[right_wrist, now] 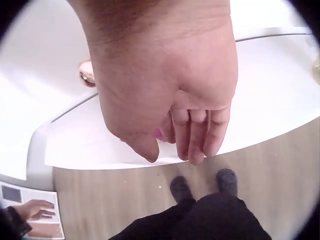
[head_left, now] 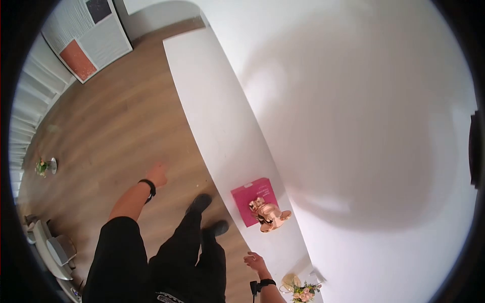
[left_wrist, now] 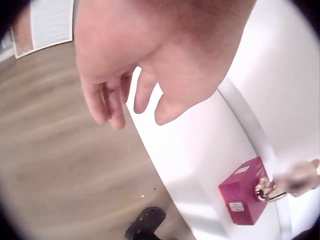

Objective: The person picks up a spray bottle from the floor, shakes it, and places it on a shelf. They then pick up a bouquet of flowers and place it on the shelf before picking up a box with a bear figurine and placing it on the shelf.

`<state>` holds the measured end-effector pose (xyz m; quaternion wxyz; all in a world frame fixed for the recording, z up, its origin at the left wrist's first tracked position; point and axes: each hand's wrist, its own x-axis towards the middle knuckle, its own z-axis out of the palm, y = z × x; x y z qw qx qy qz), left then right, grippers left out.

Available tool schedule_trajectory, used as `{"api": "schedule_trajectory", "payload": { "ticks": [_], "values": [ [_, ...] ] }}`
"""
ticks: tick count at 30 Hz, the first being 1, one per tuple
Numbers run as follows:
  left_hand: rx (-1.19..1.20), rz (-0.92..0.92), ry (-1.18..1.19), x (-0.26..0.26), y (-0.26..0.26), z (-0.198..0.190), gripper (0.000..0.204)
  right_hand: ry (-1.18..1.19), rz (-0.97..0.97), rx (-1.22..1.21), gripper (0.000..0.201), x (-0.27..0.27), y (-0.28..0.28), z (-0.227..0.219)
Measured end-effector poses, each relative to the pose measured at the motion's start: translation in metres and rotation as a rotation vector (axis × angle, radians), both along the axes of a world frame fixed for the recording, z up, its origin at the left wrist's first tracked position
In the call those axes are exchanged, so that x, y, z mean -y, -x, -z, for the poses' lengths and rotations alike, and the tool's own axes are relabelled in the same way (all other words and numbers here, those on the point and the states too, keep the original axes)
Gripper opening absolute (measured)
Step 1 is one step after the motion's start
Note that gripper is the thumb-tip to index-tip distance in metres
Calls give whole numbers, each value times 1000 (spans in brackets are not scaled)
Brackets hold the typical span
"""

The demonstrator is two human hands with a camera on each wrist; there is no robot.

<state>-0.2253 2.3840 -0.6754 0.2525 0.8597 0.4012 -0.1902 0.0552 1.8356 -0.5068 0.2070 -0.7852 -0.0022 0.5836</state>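
Note:
My left hand (head_left: 158, 174) hangs over the wood floor, left of the white counter. Its fingers (left_wrist: 116, 107) droop loosely with nothing between them in the left wrist view. Over the counter's front edge, my right hand (head_left: 256, 262) is also empty, its fingers (right_wrist: 197, 132) loosely bent. A bright pink box (head_left: 241, 204) with white print lies on the counter, just beyond the right hand. Against it, overlapping its near corner in the head view, is a shiny rose-gold figurine (head_left: 272, 217) with rounded, ear-like parts. Neither hand touches the box or figurine.
The long white counter (head_left: 207, 96) runs along a white wall (head_left: 353, 126). A flower arrangement (head_left: 304, 293) stands at its near end. Framed art (head_left: 106, 43) leans at the far left; another small flower vase (head_left: 52, 165) and a pale table (head_left: 48, 250) are on the left.

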Motion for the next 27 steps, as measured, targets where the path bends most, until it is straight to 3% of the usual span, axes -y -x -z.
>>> {"api": "schedule_trajectory", "payload": {
  "ticks": [3,6,11,13,15,17,19,21,23,26,27],
  "values": [
    [165,-102,-145,5,24,-94,26,-114,-200,84,47,-45,5,-48],
    [169,-216,7,33,56,-164,28,-241,-263,189,48,-64,8,-70],
    [333,-313,-26,128,136,-208,28,-285,-288,251,46,-58,7,-83],
    [195,-605,106,179,158,-211,27,-253,-302,245,45,-42,6,-92],
    [185,-498,155,229,206,-199,27,-234,-310,269,44,-22,9,-93],
    [-44,-453,389,253,233,-198,30,-167,-301,272,45,12,11,-75],
    [-171,-540,496,272,259,-165,29,-104,-263,263,46,52,13,-57],
    [-136,-635,485,274,257,-174,31,11,-268,245,45,93,11,-29],
    [-125,-768,491,268,241,-199,37,92,-298,259,37,118,20,-28],
    [-37,-595,443,239,249,-125,42,-3,-159,191,33,183,26,39],
    [-65,-530,425,231,229,-134,42,10,-41,171,32,165,33,-2]
  ]
}}
